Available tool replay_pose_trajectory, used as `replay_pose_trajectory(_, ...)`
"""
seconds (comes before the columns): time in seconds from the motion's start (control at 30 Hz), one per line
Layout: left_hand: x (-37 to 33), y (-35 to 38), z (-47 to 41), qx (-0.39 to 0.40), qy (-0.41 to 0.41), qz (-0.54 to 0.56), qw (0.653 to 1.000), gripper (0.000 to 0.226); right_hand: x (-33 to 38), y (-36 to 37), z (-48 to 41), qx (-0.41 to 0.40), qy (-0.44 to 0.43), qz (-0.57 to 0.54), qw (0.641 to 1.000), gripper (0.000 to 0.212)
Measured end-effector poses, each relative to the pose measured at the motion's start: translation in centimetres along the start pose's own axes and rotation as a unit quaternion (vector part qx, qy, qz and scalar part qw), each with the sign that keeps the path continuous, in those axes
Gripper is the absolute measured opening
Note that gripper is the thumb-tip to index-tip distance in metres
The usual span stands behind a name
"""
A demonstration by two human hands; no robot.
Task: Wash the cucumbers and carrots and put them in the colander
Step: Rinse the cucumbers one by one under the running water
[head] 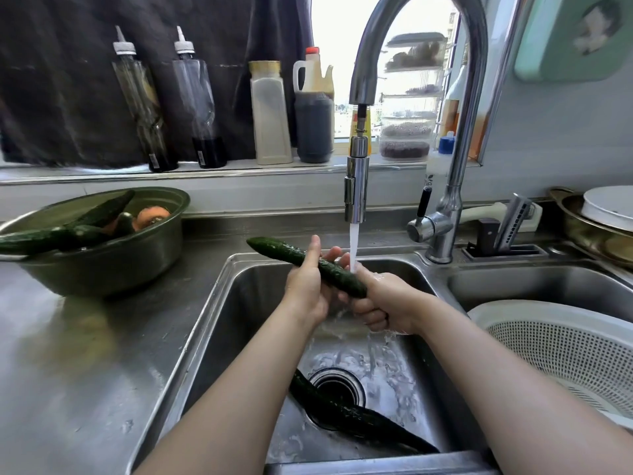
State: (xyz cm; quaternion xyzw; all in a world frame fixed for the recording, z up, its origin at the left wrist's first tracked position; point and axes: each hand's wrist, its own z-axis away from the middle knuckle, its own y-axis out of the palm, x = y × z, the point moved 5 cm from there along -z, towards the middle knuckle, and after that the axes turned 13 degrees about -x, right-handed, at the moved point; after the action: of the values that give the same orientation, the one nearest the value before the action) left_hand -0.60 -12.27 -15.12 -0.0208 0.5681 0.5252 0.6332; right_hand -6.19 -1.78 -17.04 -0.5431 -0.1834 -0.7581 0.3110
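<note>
Over the left sink basin [239,303] both hands hold a dark green cucumber [281,252] under water running from the tap [356,186]. My left hand [306,289] grips its middle, thumb up. My right hand [383,303] grips its near end, and the water strikes there. A second cucumber [359,416] lies on the basin floor beside the drain. A green bowl [102,269] on the left counter holds more cucumbers [51,236] and a carrot [152,216]. The white colander [565,341] sits in the right basin, and I see nothing in it.
Bottles and jars [267,114] line the window sill behind the sink. A knife block and peeler [507,231] stand right of the tap base. Stacked pans and a white lid [603,214] sit at the far right. Steel counter [85,354] spreads to the left.
</note>
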Motion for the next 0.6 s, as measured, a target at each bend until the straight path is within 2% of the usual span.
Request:
replay_pose_trajectory(0.1, 0.3, 1.1, 0.3, 0.067, -0.019, 0.026, 0.997, 0.016, -0.4, -0.7, -0.1, -0.017, 0.023, -0.008, 1.0, 0.069)
replay_pose_trajectory(0.17, 0.4, 1.3, 0.3, 0.084, -0.007, 0.009, 0.996, 0.018, -0.6, -1.0, 0.0, -0.033, 0.036, -0.008, 0.999, 0.071)
replay_pose_trajectory(0.23, 0.7, 1.0, -0.1, 0.068, 0.044, -0.054, 0.995, 0.028, -0.4, -1.7, -0.2, -0.099, -0.008, 0.028, 0.995, 0.071)
replay_pose_trajectory(0.3, 1.0, 0.6, 0.1, 0.039, 0.112, -0.161, 0.98, 0.029, 0.2, -2.0, -0.3, -0.147, -0.07, 0.045, 0.986, 0.059)
replay_pose_trajectory(0.37, 1.2, 0.4, 0.5, 0.021, 0.16, -0.24, 0.957, 0.028, 0.3, -1.6, -0.4, -0.132, -0.081, 0.014, 0.988, 0.056)
replay_pose_trajectory(0.47, 1.3, 0.8, 0.7, 0.023, 0.201, -0.305, 0.931, 0.029, -0.3, -1.4, -0.4, -0.099, -0.035, 0.008, 0.994, 0.066)
replay_pose_trajectory(0.53, 1.5, 1.2, 0.8, 0.038, 0.187, -0.303, 0.934, 0.028, -0.8, -1.1, -0.3, -0.056, 0.01, 0.027, 0.998, 0.075)
replay_pose_trajectory(0.6, 1.7, 1.3, 0.8, 0.047, 0.174, -0.286, 0.941, 0.029, -1.3, -0.8, 0.0, -0.01, 0.052, 0.036, 0.998, 0.076)
